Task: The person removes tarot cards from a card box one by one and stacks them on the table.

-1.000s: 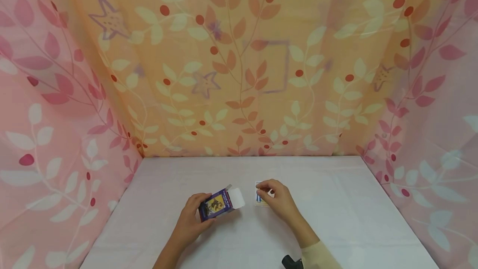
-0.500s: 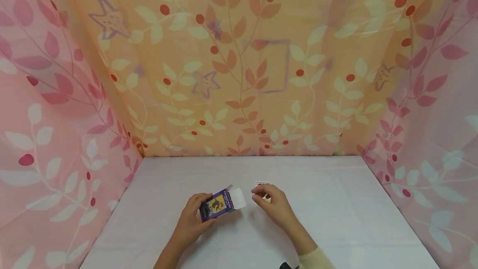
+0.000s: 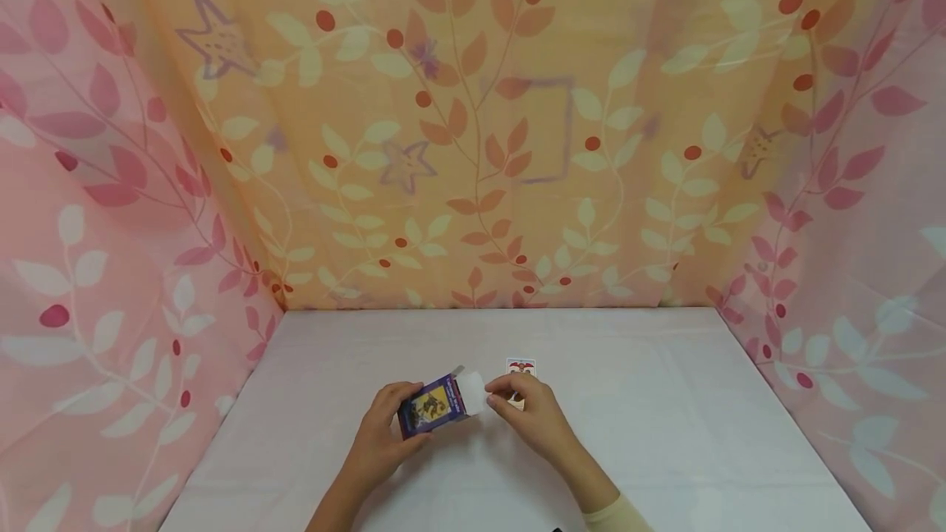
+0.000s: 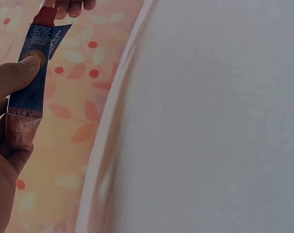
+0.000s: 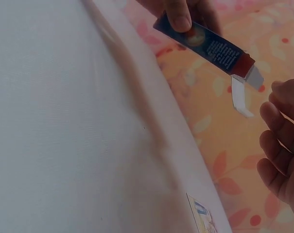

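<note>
My left hand (image 3: 380, 433) grips a small purple-blue card box (image 3: 434, 409) by its sides, tilted above the table. In the left wrist view its thumb lies across the box's narrow printed side (image 4: 32, 80). The box's end points right and stands open, with a white flap (image 3: 471, 394) folded out. My right hand (image 3: 535, 421) hovers at that flap, its fingers loosely bent. The right wrist view shows a narrow gap between its fingertips (image 5: 269, 111) and the flaps. Partly hidden behind this hand, a picture card (image 3: 521, 366) with a red winged figure lies on the table.
A white cloth covers the table (image 3: 355, 343). Behind it hangs an orange leaf-patterned curtain (image 3: 458, 212), with pink patterned curtains on the left (image 3: 111, 310) and right (image 3: 857, 269).
My right hand has left the card and moved left and slightly toward me, up to the box's flap. More of the card's picture shows. My left hand and the box have hardly moved.
</note>
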`<move>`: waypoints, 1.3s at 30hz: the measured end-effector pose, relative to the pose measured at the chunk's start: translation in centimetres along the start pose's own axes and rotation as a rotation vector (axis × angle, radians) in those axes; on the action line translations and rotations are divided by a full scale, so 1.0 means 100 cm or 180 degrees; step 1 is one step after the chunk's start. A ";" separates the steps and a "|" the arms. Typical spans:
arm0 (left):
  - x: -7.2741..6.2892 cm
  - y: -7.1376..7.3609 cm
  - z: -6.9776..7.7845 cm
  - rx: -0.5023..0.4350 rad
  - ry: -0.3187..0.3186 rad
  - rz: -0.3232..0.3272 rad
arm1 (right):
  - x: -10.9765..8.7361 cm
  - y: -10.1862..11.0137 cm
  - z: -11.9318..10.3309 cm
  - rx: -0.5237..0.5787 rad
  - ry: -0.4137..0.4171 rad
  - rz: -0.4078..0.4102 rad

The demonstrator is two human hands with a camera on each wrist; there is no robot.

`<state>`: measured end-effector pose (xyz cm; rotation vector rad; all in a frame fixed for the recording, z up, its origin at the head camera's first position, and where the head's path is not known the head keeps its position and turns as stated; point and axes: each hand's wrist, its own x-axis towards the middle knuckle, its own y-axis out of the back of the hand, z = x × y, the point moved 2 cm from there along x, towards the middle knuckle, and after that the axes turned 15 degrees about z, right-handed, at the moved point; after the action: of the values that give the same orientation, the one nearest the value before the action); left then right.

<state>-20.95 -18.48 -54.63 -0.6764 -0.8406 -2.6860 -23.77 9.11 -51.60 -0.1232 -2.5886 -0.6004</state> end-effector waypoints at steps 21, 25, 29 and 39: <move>-0.003 -0.004 0.005 -0.0013 -0.0022 0.0020 | -0.010 -0.016 0.005 -0.0058 -0.0091 -0.0108; -0.004 -0.005 0.005 -0.0059 -0.0067 0.0036 | -0.011 -0.019 0.005 -0.0058 -0.0109 -0.0123; -0.005 -0.005 0.005 -0.0060 -0.0049 0.0022 | -0.012 -0.021 0.006 -0.0059 -0.0140 -0.0116; -0.007 -0.008 0.008 -0.0063 0.0021 0.0000 | -0.013 -0.023 0.007 -0.0070 -0.0275 -0.0169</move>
<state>-20.40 -17.32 -54.77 -0.6716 -0.8134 -2.6987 -23.37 7.35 -53.65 -0.0898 -2.6766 -0.6563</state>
